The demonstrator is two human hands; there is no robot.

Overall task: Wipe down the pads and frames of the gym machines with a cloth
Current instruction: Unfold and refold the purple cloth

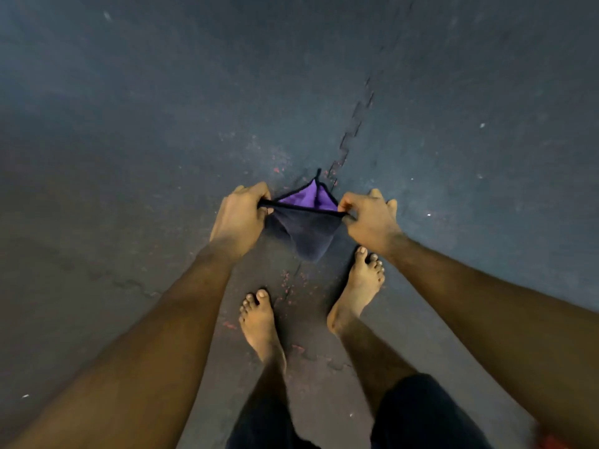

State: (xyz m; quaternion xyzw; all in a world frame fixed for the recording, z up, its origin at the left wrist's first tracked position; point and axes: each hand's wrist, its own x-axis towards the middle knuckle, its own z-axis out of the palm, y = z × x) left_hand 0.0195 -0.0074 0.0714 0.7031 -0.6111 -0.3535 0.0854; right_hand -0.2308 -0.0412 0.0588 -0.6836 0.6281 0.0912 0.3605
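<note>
- Cloth: the soft purple and dark navy cloth with a black stitched hem (304, 228) hangs in the air between your 2 hands, above the floor and ahead of your feet. 1 hemmed edge is drawn taut. The rest sags below it in a loose pouch, and a purple face shows above it.
- Left hand (241, 218): your fingers are curled round the left end of the taut hem, gripping it.
- Right hand (369, 222): your thumb and fingers pinch the right end of the same hem.
- Handling (a judgement): expect the cloth to be light and limp, with no stiffness of its own. It will fold, bunch and drape wherever it is unsupported. It is not fragile, and its nap should cling rather than slip.
- Where to hold: take the hem corners, as here, to spread or refold it. For wiping, fold it into a pad and press it under a flat palm so no loose tail drags.
- Surroundings: dark speckled rubber floor tiles (129, 157) meet at 1 toothed interlocking seam (353, 131), and your 2 bare feet (259, 319) stand on them. No machine, pad or frame is in view.
</note>
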